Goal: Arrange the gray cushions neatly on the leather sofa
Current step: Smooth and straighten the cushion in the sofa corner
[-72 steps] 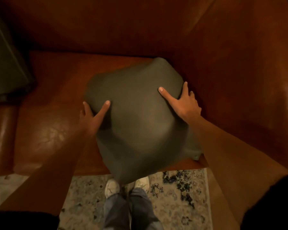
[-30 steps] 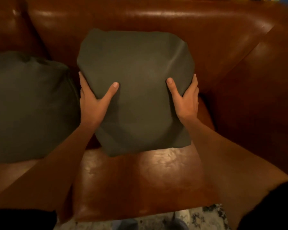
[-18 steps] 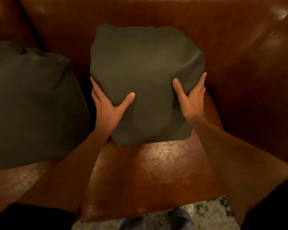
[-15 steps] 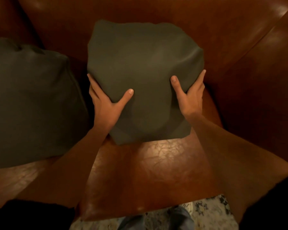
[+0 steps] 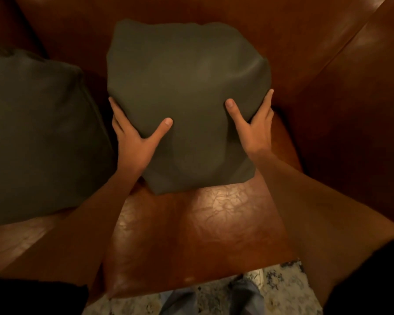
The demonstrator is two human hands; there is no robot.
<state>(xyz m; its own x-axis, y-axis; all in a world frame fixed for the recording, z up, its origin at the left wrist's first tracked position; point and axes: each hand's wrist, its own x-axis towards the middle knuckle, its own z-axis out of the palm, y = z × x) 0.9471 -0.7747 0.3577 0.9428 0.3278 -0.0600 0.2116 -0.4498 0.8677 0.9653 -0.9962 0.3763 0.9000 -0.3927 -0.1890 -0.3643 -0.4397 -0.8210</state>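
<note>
A gray cushion (image 5: 187, 83) stands upright on the brown leather sofa (image 5: 203, 235), leaning against the backrest near the right armrest. My left hand (image 5: 134, 144) grips its lower left edge, thumb on the front face and fingers behind. On the lower right edge my right hand (image 5: 255, 130) holds it the same way. A second gray cushion (image 5: 37, 133) rests on the seat to the left, close beside the first, with a narrow dark gap between them.
The sofa's right armrest (image 5: 362, 98) rises just right of the held cushion. A patterned rug (image 5: 280, 292) lies on the floor below the seat's front edge, with my jeans-clad legs (image 5: 214, 301) over it.
The cushion went from lying at the seat's front edge to standing against the backrest. Over the last half second it and both hands have barely shifted.
</note>
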